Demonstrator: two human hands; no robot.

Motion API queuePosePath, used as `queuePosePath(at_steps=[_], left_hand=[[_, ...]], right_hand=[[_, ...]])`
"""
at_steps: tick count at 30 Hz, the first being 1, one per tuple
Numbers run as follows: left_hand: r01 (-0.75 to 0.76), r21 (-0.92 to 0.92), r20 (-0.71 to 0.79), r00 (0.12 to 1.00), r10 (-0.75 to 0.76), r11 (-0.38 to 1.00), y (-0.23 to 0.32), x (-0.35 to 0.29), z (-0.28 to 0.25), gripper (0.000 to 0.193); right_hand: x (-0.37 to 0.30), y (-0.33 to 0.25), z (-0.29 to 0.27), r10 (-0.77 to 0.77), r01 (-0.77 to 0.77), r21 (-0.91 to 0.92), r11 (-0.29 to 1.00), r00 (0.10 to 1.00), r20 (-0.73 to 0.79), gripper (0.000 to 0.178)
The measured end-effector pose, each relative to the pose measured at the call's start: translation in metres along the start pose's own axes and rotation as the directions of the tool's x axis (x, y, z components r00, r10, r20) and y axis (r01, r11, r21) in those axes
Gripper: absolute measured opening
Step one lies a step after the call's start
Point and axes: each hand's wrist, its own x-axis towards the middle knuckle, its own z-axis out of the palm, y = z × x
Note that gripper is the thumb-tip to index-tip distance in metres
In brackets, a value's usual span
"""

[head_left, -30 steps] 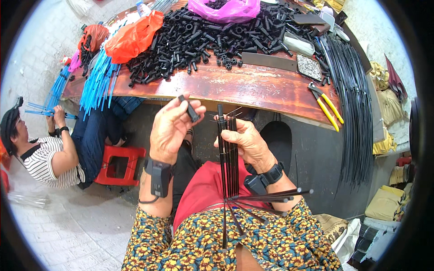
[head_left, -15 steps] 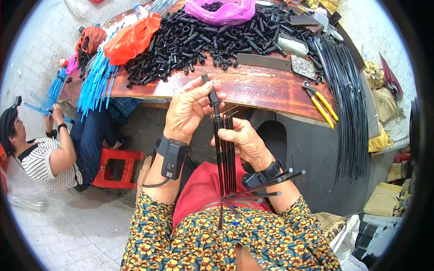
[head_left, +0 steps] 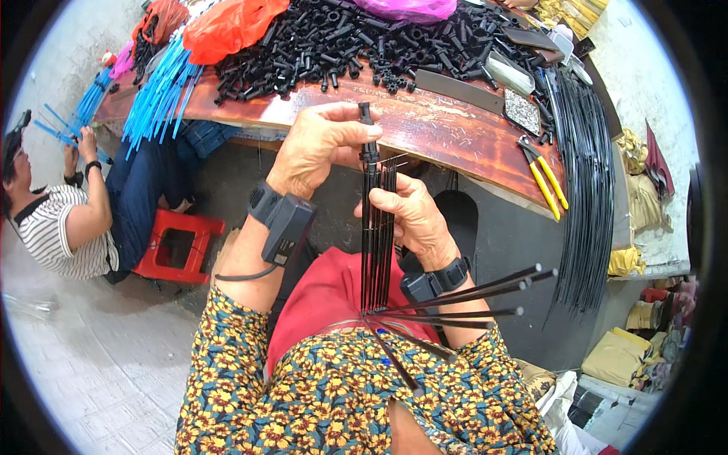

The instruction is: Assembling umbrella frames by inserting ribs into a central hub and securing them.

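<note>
My right hand [head_left: 409, 216] grips an upright bundle of thin black rods [head_left: 377, 243] in front of my chest. My left hand [head_left: 318, 144] pinches a small black plastic cap [head_left: 368, 133] sitting on the top end of one rod in that bundle. More black rods with capped ends [head_left: 485, 292] fan out to the right from under my right forearm. Both wrists wear black bands with small devices. A heap of black plastic caps [head_left: 334, 45] lies on the brown wooden table [head_left: 425, 125] just beyond my hands.
Yellow-handled pliers [head_left: 547, 178] lie on the table's right end beside a long hanging bunch of black rods [head_left: 584, 197]. Blue rods [head_left: 155, 95], orange bag [head_left: 227, 26] and pink bag [head_left: 409, 7] sit on the table. A seated person in a striped shirt [head_left: 64, 227] handles blue rods by a red stool [head_left: 178, 246].
My left hand brought the black cap from beside the bundle to the top of a rod. Both hands and the bundle rose closer to the table edge.
</note>
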Motion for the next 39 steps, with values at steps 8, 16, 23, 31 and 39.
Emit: queuePosePath(at_steps=[8, 16, 23, 31, 39], left_hand=[[0.042, 0.007, 0.132, 0.990, -0.043, 0.999, -0.005, 0.002, -0.009, 0.036], [-0.004, -0.042, 0.265, 0.964, 0.015, 0.999, -0.011, -0.002, -0.013, 0.047], [-0.024, -0.006, 0.302, 0.953, 0.025, 1.000, -0.010, -0.003, -0.011, 0.054], [-0.052, -0.033, 0.370, 0.927, 0.061, 0.998, -0.001, -0.009, -0.003, 0.073], [-0.087, 0.131, 0.349, 0.937, 0.037, 0.987, -0.005, -0.019, -0.005, 0.064]], right_hand=[[0.000, -0.002, -0.003, -0.008, 0.008, -0.062, 0.998, 1.000, 0.006, 0.026], [-0.002, -0.003, -0.003, -0.018, 0.020, -0.103, 0.995, 1.000, 0.019, 0.026], [-0.003, -0.007, 0.001, -0.007, 0.008, -0.054, 0.998, 1.000, 0.022, 0.026], [-0.001, -0.003, -0.007, -0.016, 0.013, 0.044, 0.999, 0.999, 0.052, 0.027], [0.000, -0.001, -0.012, 0.004, -0.005, 0.034, 0.999, 1.000, 0.016, 0.024]])
